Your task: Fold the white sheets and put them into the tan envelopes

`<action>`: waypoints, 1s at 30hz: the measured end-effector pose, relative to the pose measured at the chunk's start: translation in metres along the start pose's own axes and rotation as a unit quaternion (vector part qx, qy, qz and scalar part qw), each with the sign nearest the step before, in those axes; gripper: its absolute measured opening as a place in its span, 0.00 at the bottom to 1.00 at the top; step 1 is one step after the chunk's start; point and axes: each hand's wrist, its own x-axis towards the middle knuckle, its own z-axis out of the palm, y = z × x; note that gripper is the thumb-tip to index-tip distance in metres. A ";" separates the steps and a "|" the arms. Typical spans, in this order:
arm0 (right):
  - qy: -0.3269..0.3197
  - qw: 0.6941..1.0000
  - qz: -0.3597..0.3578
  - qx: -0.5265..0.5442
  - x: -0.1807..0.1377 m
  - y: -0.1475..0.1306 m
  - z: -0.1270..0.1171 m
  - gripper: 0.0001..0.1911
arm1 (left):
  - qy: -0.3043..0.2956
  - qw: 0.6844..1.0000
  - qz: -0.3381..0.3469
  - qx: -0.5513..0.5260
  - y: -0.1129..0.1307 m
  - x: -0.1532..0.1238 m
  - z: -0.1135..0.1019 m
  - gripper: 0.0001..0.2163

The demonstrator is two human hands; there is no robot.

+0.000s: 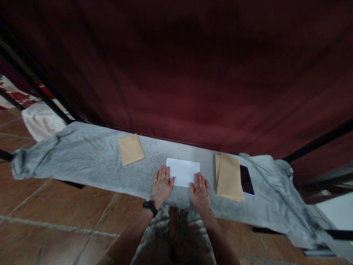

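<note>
A white sheet of paper lies flat on the grey cloth in front of me. My left hand rests open at the sheet's left edge, palm down, fingers stretched forward. At the lower right corner of the paper, my right hand also lies flat and open. Neither hand grips anything. To the right is a small stack of brown envelopes, slightly fanned. Farther left, another brown envelope with a faint reddish mark lies by itself.
A grey cloth covers the narrow bench or table. Partly beneath the envelope stack sits a dark-screened tablet or phone. A dark red curtain hangs along the far edge. Black metal bars stand at both sides, above a tiled floor.
</note>
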 end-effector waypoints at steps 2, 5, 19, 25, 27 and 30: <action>0.010 1.000 0.003 0.003 -0.003 -0.001 -0.002 0.28 | 0.005 1.000 -0.013 -0.005 0.000 -0.002 0.000 0.27; 0.020 1.000 0.011 0.004 -0.007 -0.002 -0.004 0.28 | 0.020 0.999 -0.043 -0.016 -0.001 -0.004 0.002 0.26; 0.034 0.998 0.028 0.044 -0.012 -0.022 -0.016 0.27 | 0.056 0.997 0.024 -0.054 0.014 -0.009 -0.005 0.25; -0.022 0.994 -0.050 0.090 -0.007 -0.042 -0.016 0.25 | -0.087 0.985 0.142 -0.052 0.034 -0.001 -0.003 0.24; -0.024 0.994 -0.048 0.092 -0.009 -0.043 -0.016 0.24 | -0.099 0.982 0.154 -0.053 0.034 0.004 -0.004 0.24; -0.018 0.994 -0.049 0.091 -0.010 -0.043 -0.019 0.24 | -0.116 0.977 0.168 -0.066 0.031 0.014 -0.006 0.24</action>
